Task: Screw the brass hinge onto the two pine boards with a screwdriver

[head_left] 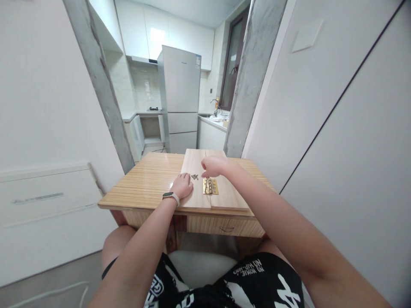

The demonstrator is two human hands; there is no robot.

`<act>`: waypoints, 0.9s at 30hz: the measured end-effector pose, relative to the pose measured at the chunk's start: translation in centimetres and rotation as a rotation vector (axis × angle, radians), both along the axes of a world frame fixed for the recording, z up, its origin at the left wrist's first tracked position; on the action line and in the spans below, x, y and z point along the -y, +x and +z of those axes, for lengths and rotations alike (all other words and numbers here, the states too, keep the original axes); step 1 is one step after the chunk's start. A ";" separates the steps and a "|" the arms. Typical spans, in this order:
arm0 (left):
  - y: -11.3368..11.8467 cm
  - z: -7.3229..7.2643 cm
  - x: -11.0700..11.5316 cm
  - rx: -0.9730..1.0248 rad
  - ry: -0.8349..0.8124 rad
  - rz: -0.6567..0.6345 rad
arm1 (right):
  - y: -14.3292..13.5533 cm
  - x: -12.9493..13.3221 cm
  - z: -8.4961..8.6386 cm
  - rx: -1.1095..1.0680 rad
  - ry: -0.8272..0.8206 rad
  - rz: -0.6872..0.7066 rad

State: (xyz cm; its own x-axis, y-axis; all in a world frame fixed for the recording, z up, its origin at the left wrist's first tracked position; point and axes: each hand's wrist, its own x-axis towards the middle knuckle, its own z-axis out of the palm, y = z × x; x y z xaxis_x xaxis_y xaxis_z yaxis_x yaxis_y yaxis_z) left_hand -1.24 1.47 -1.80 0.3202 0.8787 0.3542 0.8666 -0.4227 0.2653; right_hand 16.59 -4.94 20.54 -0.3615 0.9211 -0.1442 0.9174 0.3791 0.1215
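Two pale wooden boards [195, 197] lie side by side on the table, a seam running between them. Across that seam sits a brass hinge [210, 187] with screw holes in its leaves. My right hand [214, 166] is closed just above the hinge's far end, fingers curled down. What it pinches, if anything, is hidden. My left hand [182, 185] rests flat on the left board with fingers stretched out, holding nothing. A small pile of screws [194, 176] lies between my hands on the left board.
The striped wooden table [144, 179] has a drawer [224, 226] below its front edge. Close on the right is a white wall panel [321, 128]. Beyond the table stand a silver fridge [181, 81] and a kitchen counter with a sink tap [215, 105].
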 end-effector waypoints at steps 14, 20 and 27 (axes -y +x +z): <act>0.0 0.0 0.0 0.002 -0.002 0.000 | -0.1 0.2 0.4 0.041 -0.008 -0.079; -0.1 -0.1 0.0 0.013 0.004 -0.005 | 0.9 -0.3 -0.2 -0.002 -0.011 0.069; 0.0 0.0 0.0 0.005 -0.012 0.010 | 0.9 -0.4 -0.6 -0.058 -0.060 -0.092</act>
